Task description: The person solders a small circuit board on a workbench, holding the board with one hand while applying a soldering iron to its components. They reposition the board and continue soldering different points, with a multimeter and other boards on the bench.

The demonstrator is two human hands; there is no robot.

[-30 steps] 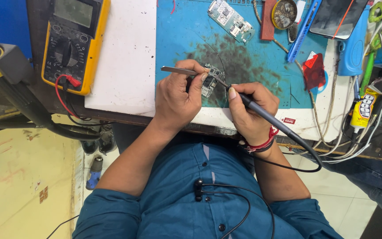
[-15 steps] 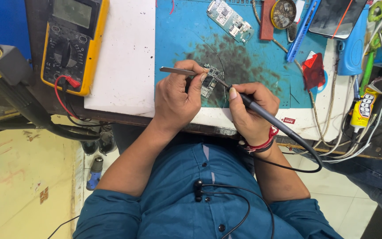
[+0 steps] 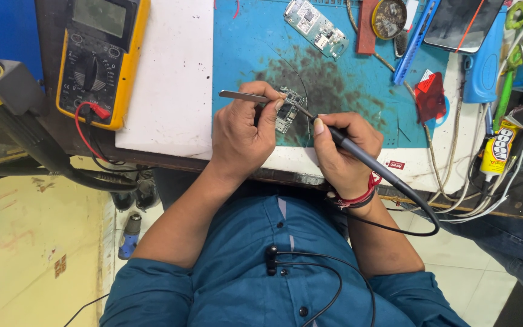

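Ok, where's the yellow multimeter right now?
In the head view, the yellow multimeter lies at the bench's upper left, beside the white board and left of the left hand, with a red plug in its lower edge.

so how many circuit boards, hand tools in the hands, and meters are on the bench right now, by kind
circuit boards: 2, a small circuit board under the hands and a loose circuit board further up the blue mat
tools in hand: 2, tweezers in the left hand, soldering iron in the right hand
multimeters: 1, yellow multimeter
total: 5
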